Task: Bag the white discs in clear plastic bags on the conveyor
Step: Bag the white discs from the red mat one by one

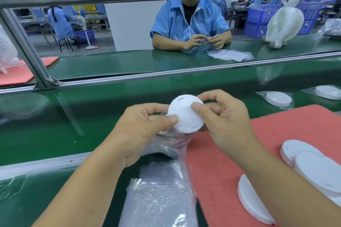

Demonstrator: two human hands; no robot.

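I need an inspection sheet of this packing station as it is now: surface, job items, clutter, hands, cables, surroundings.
Surface: green conveyor belt with a red foam mat at the right.
Job's things: held white disc at the mouth of a clear bag; stack of empty bags; loose discs on the mat; two bagged discs on the belt.
Clutter: nothing seen.
Hands: left hand pinches disc and bag; right hand pinches the disc.
Cables: nothing seen.
Surroundings: person in blue smock opposite; white fan; blue crates.
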